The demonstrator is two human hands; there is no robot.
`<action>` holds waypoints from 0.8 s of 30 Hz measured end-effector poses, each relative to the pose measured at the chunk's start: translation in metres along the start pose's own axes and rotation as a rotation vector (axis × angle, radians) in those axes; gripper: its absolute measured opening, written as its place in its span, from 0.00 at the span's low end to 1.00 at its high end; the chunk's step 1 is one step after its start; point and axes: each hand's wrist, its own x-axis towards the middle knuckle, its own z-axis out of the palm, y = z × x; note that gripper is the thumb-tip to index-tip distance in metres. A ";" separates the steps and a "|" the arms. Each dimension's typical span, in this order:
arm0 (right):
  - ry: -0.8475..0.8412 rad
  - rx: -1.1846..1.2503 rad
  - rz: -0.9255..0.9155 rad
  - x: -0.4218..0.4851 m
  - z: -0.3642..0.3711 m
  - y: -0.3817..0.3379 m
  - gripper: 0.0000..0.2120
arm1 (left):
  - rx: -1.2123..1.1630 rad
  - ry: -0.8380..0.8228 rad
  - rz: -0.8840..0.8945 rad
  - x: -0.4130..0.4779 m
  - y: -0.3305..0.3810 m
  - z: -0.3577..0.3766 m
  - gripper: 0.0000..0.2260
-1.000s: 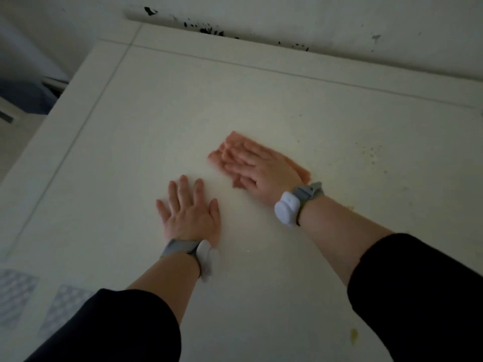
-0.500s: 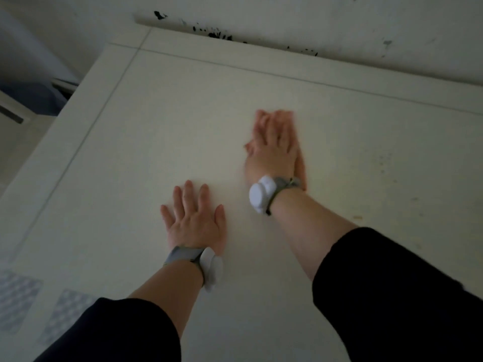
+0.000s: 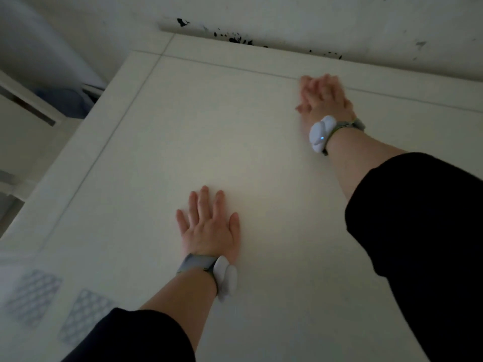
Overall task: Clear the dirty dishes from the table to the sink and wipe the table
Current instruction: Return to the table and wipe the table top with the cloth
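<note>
The white table (image 3: 183,131) fills the view, with no dishes on it. My right hand (image 3: 325,99) lies flat with straight fingers near the table's far edge, pressing down on an orange-pink cloth (image 3: 300,107) that shows only as a sliver beside the fingers. My left hand (image 3: 209,226) rests flat on the table in the near middle, fingers spread, holding nothing. Both wrists wear grey bands with white trackers.
A white wall (image 3: 313,19) with black marks runs along the table's far edge. Two patterned grey patches (image 3: 81,314) lie at the near left corner. Beyond the left edge stands white furniture (image 3: 28,113).
My right hand slid the cloth away from me and to the right, from the table's middle to near its far edge. My left hand stayed planted.
</note>
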 end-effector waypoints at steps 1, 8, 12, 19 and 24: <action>0.020 0.011 0.073 0.002 0.000 0.014 0.29 | 0.000 -0.001 0.001 -0.001 -0.001 0.000 0.31; -0.021 0.140 0.536 -0.024 0.000 0.075 0.37 | -0.009 -0.006 0.016 -0.003 0.003 0.000 0.31; 0.057 0.163 0.625 -0.070 0.008 0.044 0.29 | -0.003 -0.002 0.024 -0.003 0.001 -0.001 0.29; 0.102 0.100 0.012 -0.219 0.040 -0.058 0.30 | -0.025 -0.002 0.036 -0.003 0.001 -0.001 0.29; 0.078 -0.016 -0.278 -0.278 0.041 -0.016 0.26 | -0.040 0.017 0.054 -0.003 -0.003 0.000 0.30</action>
